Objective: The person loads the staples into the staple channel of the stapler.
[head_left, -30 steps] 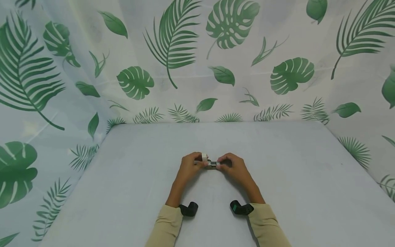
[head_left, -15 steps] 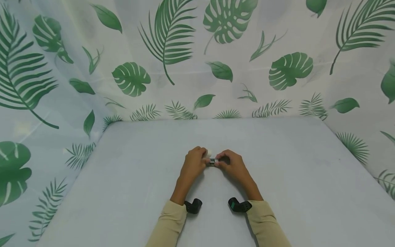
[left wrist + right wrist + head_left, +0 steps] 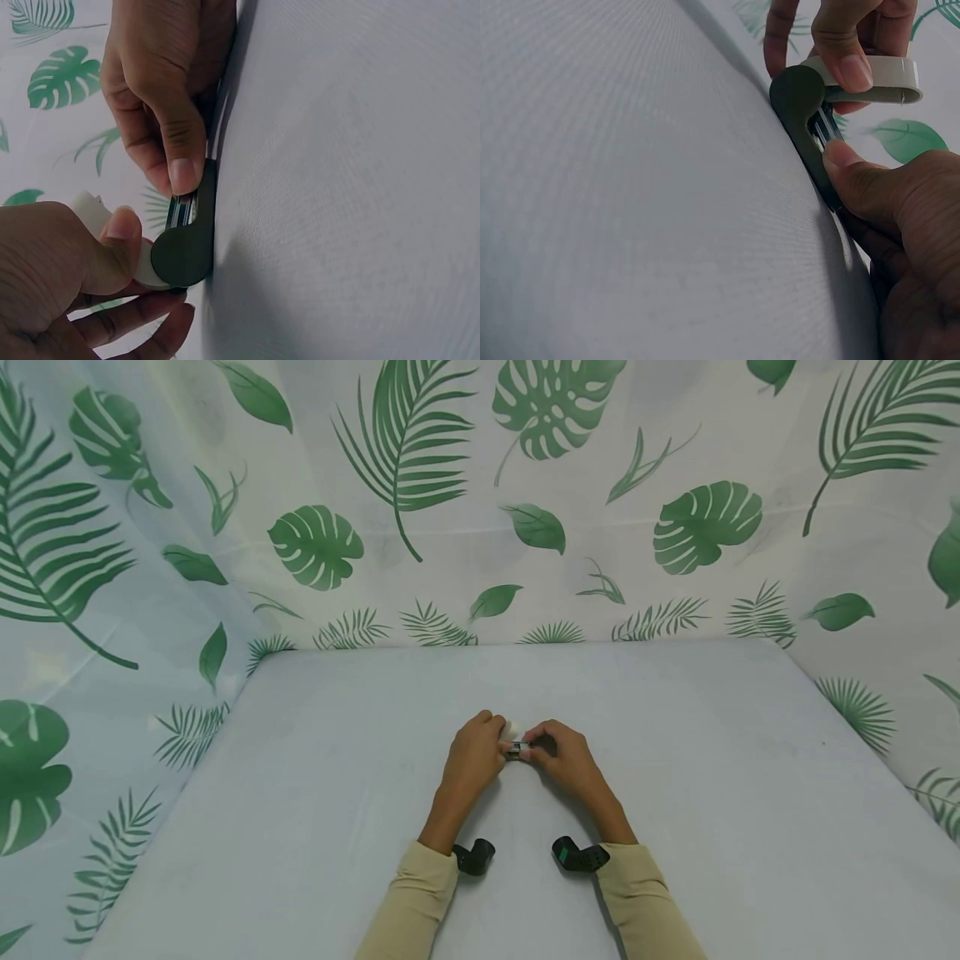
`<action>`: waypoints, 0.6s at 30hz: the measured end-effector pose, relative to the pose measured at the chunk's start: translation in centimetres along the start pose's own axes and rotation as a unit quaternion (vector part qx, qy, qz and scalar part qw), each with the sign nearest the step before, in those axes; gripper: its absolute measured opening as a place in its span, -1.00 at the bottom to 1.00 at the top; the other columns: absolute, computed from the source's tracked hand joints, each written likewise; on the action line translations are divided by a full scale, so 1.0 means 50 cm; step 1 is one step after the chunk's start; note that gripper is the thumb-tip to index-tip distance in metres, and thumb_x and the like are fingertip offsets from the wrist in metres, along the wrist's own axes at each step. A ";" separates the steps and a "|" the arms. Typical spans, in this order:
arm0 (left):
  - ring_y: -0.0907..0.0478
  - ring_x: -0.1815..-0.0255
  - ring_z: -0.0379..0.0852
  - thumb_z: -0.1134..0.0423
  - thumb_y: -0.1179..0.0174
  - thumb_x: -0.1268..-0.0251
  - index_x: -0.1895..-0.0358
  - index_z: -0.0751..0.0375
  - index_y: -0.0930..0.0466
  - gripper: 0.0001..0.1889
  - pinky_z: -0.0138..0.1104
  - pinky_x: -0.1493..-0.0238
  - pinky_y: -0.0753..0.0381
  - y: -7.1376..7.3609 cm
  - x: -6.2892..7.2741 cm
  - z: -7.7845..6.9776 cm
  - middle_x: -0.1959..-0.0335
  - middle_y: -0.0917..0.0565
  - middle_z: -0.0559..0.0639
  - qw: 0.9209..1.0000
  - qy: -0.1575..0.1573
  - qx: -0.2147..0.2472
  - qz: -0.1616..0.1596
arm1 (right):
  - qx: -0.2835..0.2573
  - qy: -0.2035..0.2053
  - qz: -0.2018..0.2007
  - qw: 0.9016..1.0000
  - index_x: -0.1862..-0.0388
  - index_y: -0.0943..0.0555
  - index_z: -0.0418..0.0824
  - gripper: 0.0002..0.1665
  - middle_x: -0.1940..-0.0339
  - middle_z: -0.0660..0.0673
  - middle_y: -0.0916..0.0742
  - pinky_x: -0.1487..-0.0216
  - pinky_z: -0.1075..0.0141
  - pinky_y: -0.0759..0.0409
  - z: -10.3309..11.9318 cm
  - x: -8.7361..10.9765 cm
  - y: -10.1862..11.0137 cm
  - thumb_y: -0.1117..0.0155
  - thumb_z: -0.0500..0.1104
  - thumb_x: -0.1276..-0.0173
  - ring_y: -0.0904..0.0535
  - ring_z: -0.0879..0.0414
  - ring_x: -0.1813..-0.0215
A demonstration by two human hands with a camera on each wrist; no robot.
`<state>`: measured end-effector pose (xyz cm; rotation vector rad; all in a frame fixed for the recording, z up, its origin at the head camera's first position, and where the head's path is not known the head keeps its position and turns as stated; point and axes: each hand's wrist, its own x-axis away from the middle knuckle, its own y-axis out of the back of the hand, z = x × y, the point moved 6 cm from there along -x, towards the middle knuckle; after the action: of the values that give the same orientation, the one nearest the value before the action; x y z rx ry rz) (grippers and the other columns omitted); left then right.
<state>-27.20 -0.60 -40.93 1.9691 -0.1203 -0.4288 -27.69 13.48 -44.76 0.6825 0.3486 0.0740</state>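
A small stapler (image 3: 517,748) is held low over the white surface between both hands. Its dark green base (image 3: 182,256) has a rounded end, and a metal channel (image 3: 826,129) shows along it. The white top arm (image 3: 894,73) is swung up at an angle from the base. My left hand (image 3: 472,758) pinches this white arm near the hinge, thumb on one side and fingers on the other. With thumb and fingers, my right hand (image 3: 568,758) grips the base at its other end, covering part of the channel. What lies inside the channel is too small to tell.
The white table (image 3: 360,727) spreads out on all sides of the hands. Behind it and at both sides hangs a leaf-printed curtain (image 3: 442,543). Black wrist cameras (image 3: 475,857) sit inside both sleeve cuffs.
My left hand has shifted right and rolled over, now hiding more of the white arm and the stapler. The right hand keeps its grip with little movement. The head view has moved slightly.
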 end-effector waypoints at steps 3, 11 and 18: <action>-0.62 0.20 -0.05 0.22 -0.32 -0.26 0.05 0.28 -0.66 -0.74 -0.27 0.16 -0.62 0.001 0.001 -0.004 0.18 -0.64 0.05 1.000 -0.006 -0.005 -0.002 | 0.002 0.001 -0.001 1.000 0.19 -0.63 -0.29 -0.73 0.17 -0.18 -0.73 -0.14 -0.02 -0.51 0.000 0.000 0.000 -0.48 -0.28 -0.15 -0.63 -0.10 -0.02; -0.59 0.23 -0.08 0.25 -0.33 -0.24 0.05 0.26 -0.66 -0.74 -0.28 0.20 -0.61 -0.004 0.004 -0.010 0.20 -0.62 0.03 0.999 -0.007 -0.032 -0.004 | -0.010 -0.004 0.002 1.000 0.19 -0.63 -0.28 -0.76 0.15 -0.18 -0.73 -0.15 0.00 -0.51 -0.003 0.000 -0.004 -0.46 -0.29 -0.17 -0.62 -0.09 -0.04; -0.60 0.21 -0.09 0.22 -0.36 -0.22 0.05 0.24 -0.66 -0.73 -0.30 0.20 -0.63 0.001 0.008 -0.017 0.17 -0.64 0.02 0.998 -0.013 -0.051 -0.017 | 0.001 0.001 -0.003 1.000 0.19 -0.62 -0.28 -0.75 0.16 -0.18 -0.73 -0.14 -0.02 -0.51 -0.003 0.000 -0.004 -0.47 -0.30 -0.16 -0.62 -0.10 -0.02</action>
<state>-26.53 -0.02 -40.67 1.8681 -0.0808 -0.4730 -27.76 13.42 -44.98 0.6831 0.3530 0.0685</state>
